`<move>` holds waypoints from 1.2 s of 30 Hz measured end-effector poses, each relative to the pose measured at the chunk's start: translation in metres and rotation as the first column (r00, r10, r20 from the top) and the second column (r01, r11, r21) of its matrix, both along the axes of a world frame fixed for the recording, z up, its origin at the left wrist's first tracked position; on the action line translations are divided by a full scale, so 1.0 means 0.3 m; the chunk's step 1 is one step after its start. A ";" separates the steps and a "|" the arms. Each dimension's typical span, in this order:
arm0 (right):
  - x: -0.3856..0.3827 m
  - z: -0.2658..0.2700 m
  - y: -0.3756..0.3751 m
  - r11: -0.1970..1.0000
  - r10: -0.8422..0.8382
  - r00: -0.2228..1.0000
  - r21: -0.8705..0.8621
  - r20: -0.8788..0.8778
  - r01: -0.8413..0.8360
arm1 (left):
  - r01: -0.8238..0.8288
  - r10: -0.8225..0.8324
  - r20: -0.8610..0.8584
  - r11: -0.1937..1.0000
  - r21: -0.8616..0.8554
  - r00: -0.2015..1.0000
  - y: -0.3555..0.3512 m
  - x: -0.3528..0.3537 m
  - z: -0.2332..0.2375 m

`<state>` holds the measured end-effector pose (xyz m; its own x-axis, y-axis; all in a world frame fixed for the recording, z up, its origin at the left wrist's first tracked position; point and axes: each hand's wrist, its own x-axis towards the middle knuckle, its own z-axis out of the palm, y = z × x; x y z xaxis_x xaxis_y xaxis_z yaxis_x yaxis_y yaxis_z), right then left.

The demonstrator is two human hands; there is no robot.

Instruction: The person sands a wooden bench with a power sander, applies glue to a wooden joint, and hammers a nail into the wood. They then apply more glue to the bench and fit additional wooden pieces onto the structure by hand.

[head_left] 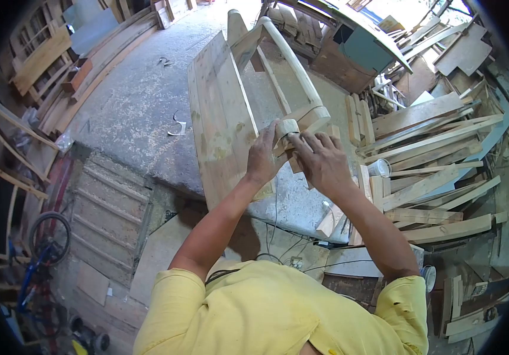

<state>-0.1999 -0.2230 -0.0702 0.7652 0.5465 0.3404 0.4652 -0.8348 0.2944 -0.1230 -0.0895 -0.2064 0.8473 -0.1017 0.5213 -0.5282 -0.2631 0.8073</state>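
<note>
Pale, round-ended wooden post [288, 126]: at the near end of the long, pale wooden frame [296, 67]
Left hand [261, 157]: bent against the post's side; I can't tell if it grips
Right hand [325, 165]: fingers curled by the post; grip hidden too
Steady frame: soft, even pushes should work best

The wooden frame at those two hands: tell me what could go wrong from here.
Splinters: the left hand and right hand are bare at the rounded wooden end, so a rough edge could catch skin.

Tipping: the wooden frame appears to stand near the edge of the concrete slab, so a hard push might shift it.

Knocks: loose boards lie piled beside the right arm; bumping them could make some slide.
</note>
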 end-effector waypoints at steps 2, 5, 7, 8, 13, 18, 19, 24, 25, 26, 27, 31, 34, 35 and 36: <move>0.008 -0.008 -0.031 0.997 0.022 1.000 0.078 -0.005 -0.021 | -0.021 0.021 0.025 1.000 0.007 0.999 0.000 -0.008 0.007; -0.029 0.012 -0.042 0.983 -0.035 0.999 0.182 0.002 0.034 | -0.097 0.108 0.233 0.994 -0.059 0.966 0.008 -0.039 0.012; -0.059 -0.022 -0.067 0.959 -0.082 0.997 0.270 -0.005 0.080 | -0.128 0.174 0.406 0.982 -0.138 0.897 0.018 -0.044 0.010; -0.080 -0.054 -0.081 0.928 -0.123 0.992 0.352 -0.027 0.124 | -0.112 0.134 0.453 0.991 -0.075 0.881 0.028 -0.045 0.004; -0.216 -0.196 -0.185 0.849 -0.258 0.960 0.448 -0.110 0.279 | -0.057 0.051 0.476 0.998 0.000 0.878 0.027 -0.031 -0.012; -0.413 -0.366 -0.320 0.726 -0.358 0.886 0.510 -0.294 0.462 | -0.003 -0.087 0.505 0.985 0.174 0.859 0.103 0.026 0.027; -0.448 -0.411 -0.340 0.701 -0.366 0.861 0.504 -0.353 0.504 | -0.004 -0.099 0.523 0.981 0.193 0.847 0.104 0.021 0.056; -0.706 -0.685 -0.419 0.491 -0.447 0.667 0.459 -0.596 0.740 | 0.043 -0.160 0.514 0.972 0.232 0.843 0.097 0.027 0.086; -0.769 -0.768 -0.437 0.452 -0.438 0.619 0.436 -0.652 0.778 | 0.037 -0.171 0.519 0.965 0.258 0.837 0.103 0.032 0.093; -0.827 -0.849 -0.453 0.420 -0.433 0.542 0.372 -0.720 0.828 | 0.026 -0.177 0.525 0.959 0.283 0.832 0.110 0.034 0.098; -0.881 -0.914 -0.465 0.391 -0.422 0.462 0.303 -0.780 0.869 | 0.026 -0.181 0.520 0.956 0.291 0.835 0.114 0.035 0.105; -1.093 -1.164 -0.504 0.284 -0.375 0.345 0.247 -0.861 0.926 | 0.040 -0.222 0.519 0.940 0.339 0.825 0.113 0.047 0.112; -1.180 -1.232 -0.516 0.177 -0.313 0.280 0.234 -0.907 0.956 | -0.011 -0.201 0.597 0.943 0.332 0.777 0.099 0.041 0.123; -1.189 -1.239 -0.528 0.111 -0.275 0.236 0.214 -0.932 0.971 | -0.059 -0.160 0.608 0.944 0.323 0.778 0.101 0.036 0.114; -1.195 -1.256 -0.542 0.110 -0.266 0.234 0.212 -0.935 0.971 | -0.106 -0.118 0.617 0.943 0.315 0.778 0.102 0.028 0.103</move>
